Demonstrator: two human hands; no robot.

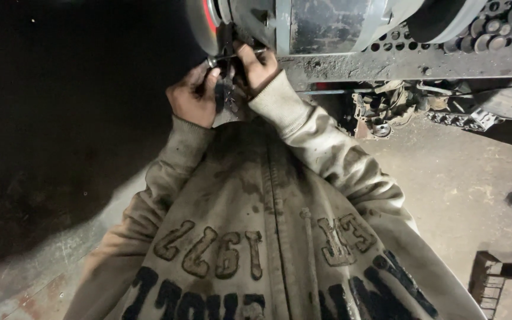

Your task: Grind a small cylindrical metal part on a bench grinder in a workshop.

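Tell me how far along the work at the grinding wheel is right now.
Done: nothing finished shows. In hand: the left hand and right hand together hold a thin metal rod up against the wheel of the bench machine. No sparks show, and I cannot tell whether the wheel is turning. Left: loose metal parts lie on the floor beyond, untouched.

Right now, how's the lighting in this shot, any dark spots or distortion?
Head view: left half lost in deep shadow; light falls on both hands, left hand and right hand, at the grimy machine; wide-angle lens bends the edges; thin rod slightly soft.
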